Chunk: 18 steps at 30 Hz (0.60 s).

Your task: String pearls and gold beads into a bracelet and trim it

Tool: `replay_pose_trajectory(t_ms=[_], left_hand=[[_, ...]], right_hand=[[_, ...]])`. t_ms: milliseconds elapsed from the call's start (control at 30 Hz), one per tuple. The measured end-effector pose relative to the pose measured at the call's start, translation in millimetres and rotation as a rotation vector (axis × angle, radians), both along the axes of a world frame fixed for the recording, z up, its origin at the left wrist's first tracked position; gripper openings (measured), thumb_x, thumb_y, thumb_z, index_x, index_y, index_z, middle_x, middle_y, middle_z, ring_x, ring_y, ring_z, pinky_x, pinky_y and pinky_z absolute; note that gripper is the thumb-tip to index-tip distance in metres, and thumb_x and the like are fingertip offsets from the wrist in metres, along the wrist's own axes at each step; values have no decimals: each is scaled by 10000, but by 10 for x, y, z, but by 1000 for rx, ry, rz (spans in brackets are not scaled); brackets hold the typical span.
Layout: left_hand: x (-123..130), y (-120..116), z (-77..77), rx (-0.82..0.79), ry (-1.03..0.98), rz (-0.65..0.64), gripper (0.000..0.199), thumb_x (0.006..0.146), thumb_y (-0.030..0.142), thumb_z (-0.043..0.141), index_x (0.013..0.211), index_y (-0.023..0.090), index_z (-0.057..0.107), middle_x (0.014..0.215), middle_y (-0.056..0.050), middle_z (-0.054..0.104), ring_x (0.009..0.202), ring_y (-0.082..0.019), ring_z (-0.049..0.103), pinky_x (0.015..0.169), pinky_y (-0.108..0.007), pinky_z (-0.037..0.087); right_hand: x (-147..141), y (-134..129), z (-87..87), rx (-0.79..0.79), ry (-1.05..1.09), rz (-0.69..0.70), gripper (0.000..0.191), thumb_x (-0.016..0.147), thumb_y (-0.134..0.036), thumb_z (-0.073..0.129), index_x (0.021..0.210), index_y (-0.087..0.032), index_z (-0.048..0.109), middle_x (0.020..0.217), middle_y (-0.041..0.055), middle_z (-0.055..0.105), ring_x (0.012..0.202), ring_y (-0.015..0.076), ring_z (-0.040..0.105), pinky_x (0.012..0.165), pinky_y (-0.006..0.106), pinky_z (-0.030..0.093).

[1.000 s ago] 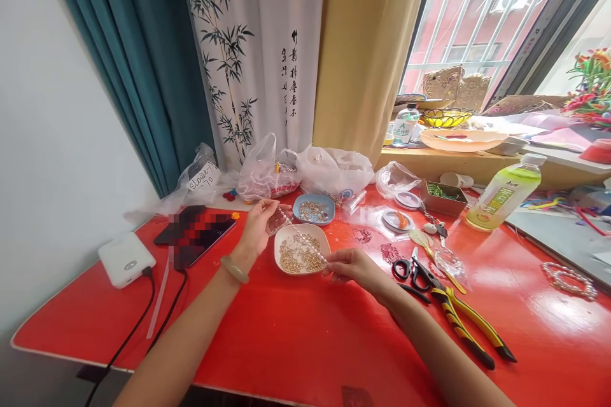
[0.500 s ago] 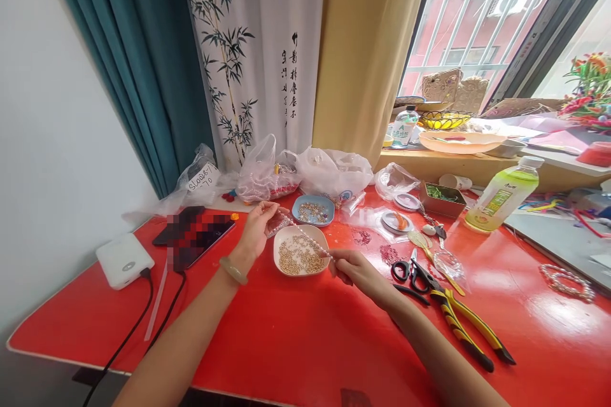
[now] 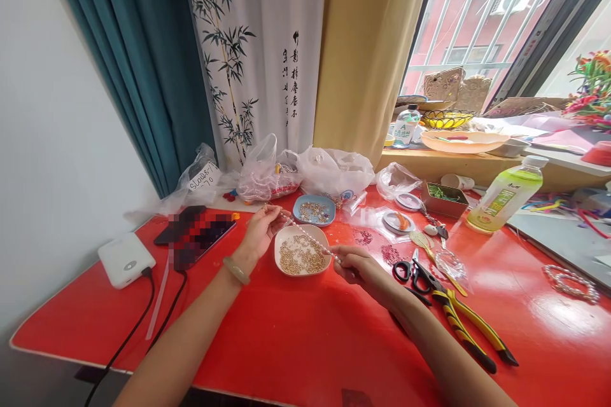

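A thin string of small pale beads (image 3: pixel 308 234) runs between my two hands, slanting down to the right. My left hand (image 3: pixel 261 229) pinches its upper end, and a bangle circles that wrist. At the lower end, my right hand (image 3: pixel 356 265) holds the string between thumb and fingers. Beneath the strand sits a white dish (image 3: pixel 300 271) with many small gold beads in it. Just behind, a blue dish (image 3: pixel 315 220) holds more beads of mixed tones.
Scissors (image 3: pixel 414 270) and yellow-black pliers (image 3: pixel 470 324) lie right of my right hand. Farther back stand a drink bottle (image 3: pixel 506 194) and plastic bags (image 3: pixel 334 172). A phone (image 3: pixel 207 243) and a white box with a cable (image 3: pixel 126 259) are on the left. Beaded bracelets (image 3: pixel 570 283) lie far right.
Both hands have shifted very slightly to the right in the picture, along with the whole scene. The bead string is still held between them and sags a little more.
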State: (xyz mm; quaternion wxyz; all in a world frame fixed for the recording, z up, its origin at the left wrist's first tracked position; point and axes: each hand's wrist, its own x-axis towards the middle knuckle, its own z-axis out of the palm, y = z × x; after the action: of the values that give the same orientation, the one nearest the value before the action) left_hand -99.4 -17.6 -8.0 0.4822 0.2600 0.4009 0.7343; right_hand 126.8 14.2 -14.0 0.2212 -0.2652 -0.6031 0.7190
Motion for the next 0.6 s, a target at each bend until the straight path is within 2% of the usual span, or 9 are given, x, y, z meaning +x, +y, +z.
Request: replay_pose_trajectory(t_ms=[167, 367, 467, 533, 600], left_hand=[[11, 3, -13, -7, 7, -7, 58, 747, 88, 533, 707, 128, 521, 677, -31, 645, 541, -58, 585, 545, -145, 481], [35, 22, -63, -4, 13, -29, 65, 742, 86, 537, 688, 119, 525, 657, -36, 638, 563, -80, 603, 560, -158, 488], [35, 33, -74, -3, -30, -28, 73, 746, 77, 530, 685, 118, 530, 648, -33, 635, 555, -80, 601, 550, -156, 489], [36, 35, -70, 1, -60, -30, 92, 753, 68, 517, 679, 122, 529, 634, -22, 630, 541, -73, 596, 545, -151, 489], [39, 34, -62, 1, -73, -30, 113, 759, 58, 505, 671, 125, 528, 630, -14, 627, 536, -66, 594, 546, -145, 489]], right_hand=[[-4, 24, 5, -62, -23, 7, 301, 644, -159, 384, 870, -99, 574, 508, -82, 208, 454, 72, 89, 425, 237, 56], [11, 21, -5, 10, -62, -71, 238, 683, -198, 383, 787, -116, 581, 514, -83, 162, 462, 75, 72, 413, 225, 75], [-4, -8, 5, 100, -54, -85, 201, 691, -219, 382, 665, -138, 565, 480, -80, 194, 441, 73, 147, 415, 215, 186], [-23, -32, 17, 152, -65, -72, 207, 684, -215, 370, 609, -149, 550, 441, -66, 273, 450, 86, 266, 491, 232, 302], [-42, -49, 24, 158, -83, -52, 214, 663, -197, 357, 649, -148, 565, 448, -43, 376, 502, 108, 371, 581, 259, 351]])
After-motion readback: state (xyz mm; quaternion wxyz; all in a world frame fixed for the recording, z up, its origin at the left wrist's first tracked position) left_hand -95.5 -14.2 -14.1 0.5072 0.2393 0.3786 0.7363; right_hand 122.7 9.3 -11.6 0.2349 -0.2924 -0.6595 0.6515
